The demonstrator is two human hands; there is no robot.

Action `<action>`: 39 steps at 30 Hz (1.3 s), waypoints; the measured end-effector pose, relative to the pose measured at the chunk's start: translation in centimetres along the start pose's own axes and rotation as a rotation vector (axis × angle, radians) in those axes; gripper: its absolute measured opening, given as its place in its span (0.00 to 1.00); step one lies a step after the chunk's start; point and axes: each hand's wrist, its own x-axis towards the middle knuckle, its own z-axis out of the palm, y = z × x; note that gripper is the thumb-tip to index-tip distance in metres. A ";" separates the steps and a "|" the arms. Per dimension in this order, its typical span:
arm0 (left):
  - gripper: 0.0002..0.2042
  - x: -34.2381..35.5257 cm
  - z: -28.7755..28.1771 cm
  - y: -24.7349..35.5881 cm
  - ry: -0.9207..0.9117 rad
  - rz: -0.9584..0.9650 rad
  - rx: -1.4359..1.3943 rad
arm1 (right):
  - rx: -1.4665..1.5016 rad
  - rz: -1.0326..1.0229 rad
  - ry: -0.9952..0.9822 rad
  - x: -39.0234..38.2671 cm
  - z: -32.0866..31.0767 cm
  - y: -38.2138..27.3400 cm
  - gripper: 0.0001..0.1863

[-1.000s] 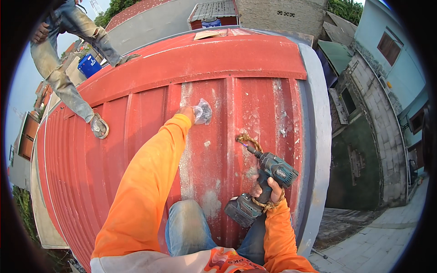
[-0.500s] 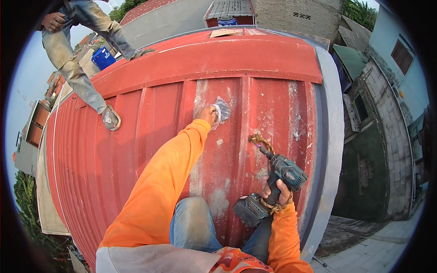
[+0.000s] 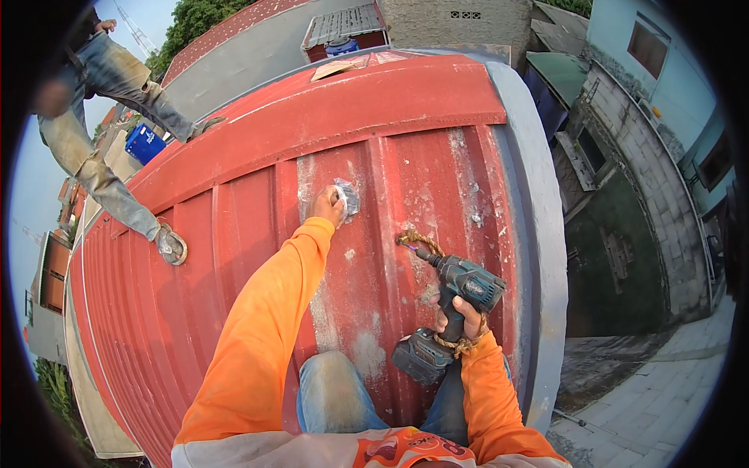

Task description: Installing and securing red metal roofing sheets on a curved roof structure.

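My left hand [image 3: 328, 207] reaches forward over the red corrugated metal roof [image 3: 242, 257], its fingers closed on a small clear plastic bag [image 3: 348, 200]. What the bag contains is too small to tell. In my right hand [image 3: 463, 318] is a teal and black cordless drill [image 3: 471, 282], gripped by its handle. The drill points forward and left, its tip close to a raised roof rib. A brown twisted rope [image 3: 423, 239] curls beside the tip, and more of it wraps the handle near my wrist. My knees rest on the sheet below.
A co-worker's legs [image 3: 101, 183] straddle the red ridge cap [image 3: 328, 109] at the left, one sandalled foot on the roof slope. A flat piece of cardboard [image 3: 332, 70] lies beyond the ridge. Along the right runs a grey parapet [image 3: 538, 203], with a drop to a walled yard past it.
The whole view has turned, so the roof appears shifted left. My left hand has gathered the plastic bag in closer to its fingers. The drill stays in my right hand at the same rib.
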 end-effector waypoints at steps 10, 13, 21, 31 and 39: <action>0.03 -1.6 -0.6 1.2 0.494 -0.022 -0.004 | 0.001 -0.005 -0.020 -0.1 0.3 0.0 0.22; 0.04 -3.6 -0.8 4.3 0.225 -0.346 -0.896 | 0.009 -0.002 -0.059 -0.1 -0.4 0.0 0.22; 0.03 -9.9 1.2 8.3 -0.474 -0.504 -1.592 | 0.017 -0.018 -0.107 0.0 0.9 -0.1 0.24; 0.02 -10.4 1.6 8.9 -0.357 -0.620 -1.674 | 0.056 -0.033 -0.118 -0.1 0.3 0.2 0.24; 0.05 -10.4 1.4 9.6 -0.430 -0.333 -1.612 | 0.036 -0.003 -0.109 -0.4 -0.2 0.1 0.24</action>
